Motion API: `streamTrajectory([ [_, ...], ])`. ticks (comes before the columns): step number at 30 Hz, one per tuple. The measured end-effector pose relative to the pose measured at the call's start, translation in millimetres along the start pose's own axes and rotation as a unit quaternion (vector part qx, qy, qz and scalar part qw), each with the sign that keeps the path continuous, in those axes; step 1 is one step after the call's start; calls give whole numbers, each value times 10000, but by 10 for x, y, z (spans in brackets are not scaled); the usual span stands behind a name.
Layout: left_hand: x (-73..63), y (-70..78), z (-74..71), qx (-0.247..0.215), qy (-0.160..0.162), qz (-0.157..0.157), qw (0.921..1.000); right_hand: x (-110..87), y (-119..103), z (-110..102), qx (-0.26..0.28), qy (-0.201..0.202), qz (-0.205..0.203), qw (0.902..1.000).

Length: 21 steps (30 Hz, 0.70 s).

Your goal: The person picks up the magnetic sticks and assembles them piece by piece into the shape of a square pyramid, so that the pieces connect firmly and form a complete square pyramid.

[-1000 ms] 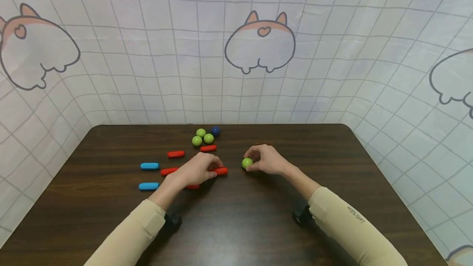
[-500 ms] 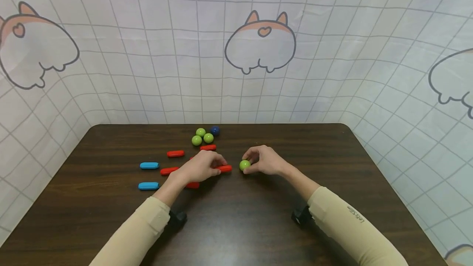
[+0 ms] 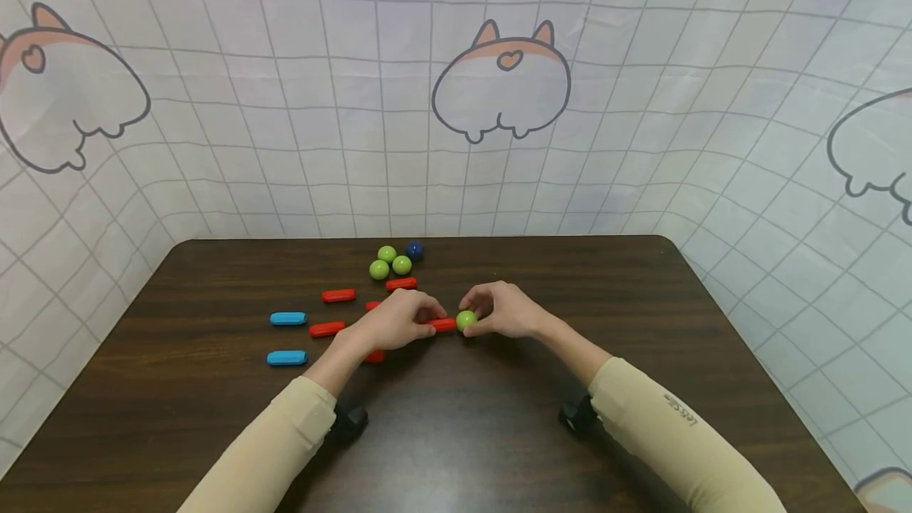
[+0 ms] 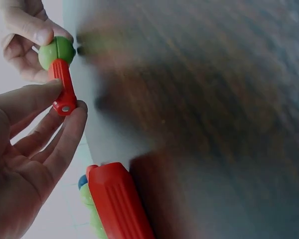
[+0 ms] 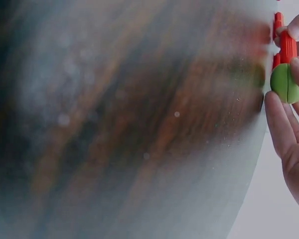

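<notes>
My left hand (image 3: 393,323) pinches a short red rod (image 3: 443,324) between thumb and fingers. A small silvery spot shows on the rod's near end in the left wrist view. Opposite it, my right hand (image 3: 507,311) holds a green ball (image 3: 466,321) between thumb and fingertips. The rod's far end meets the ball in both wrist views. A seam line runs round the green ball (image 5: 286,83). Part of the held rod lies hidden behind my left fingers.
Left of the hands lie more red rods (image 3: 328,329), some partly covered by the left hand, and two blue rods (image 3: 288,319). Farther back sit three green balls (image 3: 379,269) and a dark blue ball (image 3: 415,250). A tile-patterned sheet (image 3: 456,180) surrounds the dark wooden table (image 3: 456,434).
The left hand has carried the red rod to the right. The right hand has shifted the green ball left, and the gap between rod and ball has closed.
</notes>
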<state>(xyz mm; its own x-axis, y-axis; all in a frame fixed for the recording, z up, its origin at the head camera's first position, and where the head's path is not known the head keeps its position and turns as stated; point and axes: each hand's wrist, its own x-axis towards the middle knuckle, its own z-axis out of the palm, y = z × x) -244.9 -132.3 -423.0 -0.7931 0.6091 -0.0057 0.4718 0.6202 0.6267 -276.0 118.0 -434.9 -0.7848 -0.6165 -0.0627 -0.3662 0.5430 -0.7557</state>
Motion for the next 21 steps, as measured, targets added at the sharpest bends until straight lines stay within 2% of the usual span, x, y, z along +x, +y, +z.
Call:
streamTrajectory([
  [7,32,6,8,-23,-74,-119,9999,-15,-13,2,-155,-55,7,9999],
  [14,41,6,9,-69,16,-99,9999,-27,-17,-7,-194,49,94,9998],
  [21,-27,-52,-50,-437,168,-171,9988,-47,-7,-31,-210,59,143,9997],
])
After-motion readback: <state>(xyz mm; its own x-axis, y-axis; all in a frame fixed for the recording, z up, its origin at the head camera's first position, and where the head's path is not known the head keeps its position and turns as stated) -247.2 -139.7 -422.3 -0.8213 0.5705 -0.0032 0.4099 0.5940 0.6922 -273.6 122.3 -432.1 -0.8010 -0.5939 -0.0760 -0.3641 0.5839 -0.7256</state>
